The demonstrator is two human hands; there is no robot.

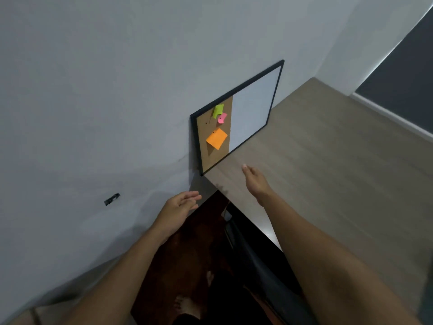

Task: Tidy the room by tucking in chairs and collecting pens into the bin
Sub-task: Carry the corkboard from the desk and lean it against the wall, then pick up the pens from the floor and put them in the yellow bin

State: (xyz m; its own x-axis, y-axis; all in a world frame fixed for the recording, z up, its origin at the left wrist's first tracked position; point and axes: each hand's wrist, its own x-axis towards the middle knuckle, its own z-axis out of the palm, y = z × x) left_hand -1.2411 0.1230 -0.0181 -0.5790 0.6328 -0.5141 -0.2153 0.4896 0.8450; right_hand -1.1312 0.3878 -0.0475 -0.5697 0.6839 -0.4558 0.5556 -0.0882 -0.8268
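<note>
We see a pale wood-grain table top [328,160] that fills the right half of the view, from about 1 o'clock down to 5 o'clock. A black-framed combination board [236,113], half cork and half whiteboard, stands on the table's far-left edge at about 12 o'clock and leans on the wall [93,90]. The table carries no other visible objects.

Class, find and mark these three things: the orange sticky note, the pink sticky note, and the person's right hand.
orange sticky note [217,138], head view, centre of the paper.
pink sticky note [222,118], head view, its middle.
right hand [256,184], head view, back of the hand.
</note>
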